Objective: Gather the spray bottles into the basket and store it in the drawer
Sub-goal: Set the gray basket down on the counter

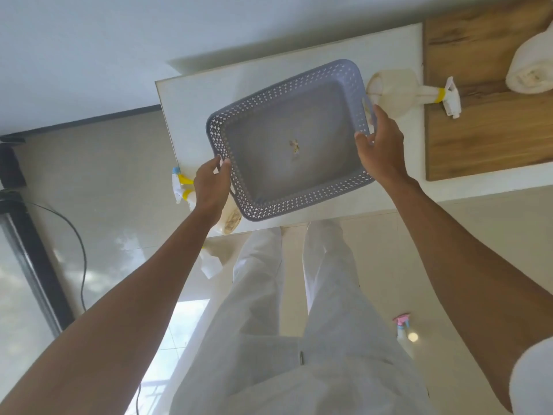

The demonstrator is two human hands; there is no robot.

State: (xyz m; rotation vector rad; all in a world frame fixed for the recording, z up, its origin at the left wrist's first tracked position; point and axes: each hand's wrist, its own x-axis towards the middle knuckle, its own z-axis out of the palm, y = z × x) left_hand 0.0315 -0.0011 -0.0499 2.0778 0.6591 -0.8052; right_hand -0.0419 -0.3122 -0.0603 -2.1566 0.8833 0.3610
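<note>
1. Your basket [287, 142] is a rounded rectangle of grey-lilac plastic with perforated lattice walls and a smooth floor; it sits over the white tabletop [185, 115], empty apart from a small yellowish scrap.
2. Your left hand [211, 187] closes on its near-left handle; your right hand [381, 142] curls round the far-right rim.
3. One translucent spray bottle [398, 91], yellow collar and white trigger, lies just beside the right rim, reaching onto the wooden board [490, 139].
4. Another spray bottle [184, 187] lies at the table's left edge, partly under your left wrist.
5. No writing is legible.
</note>
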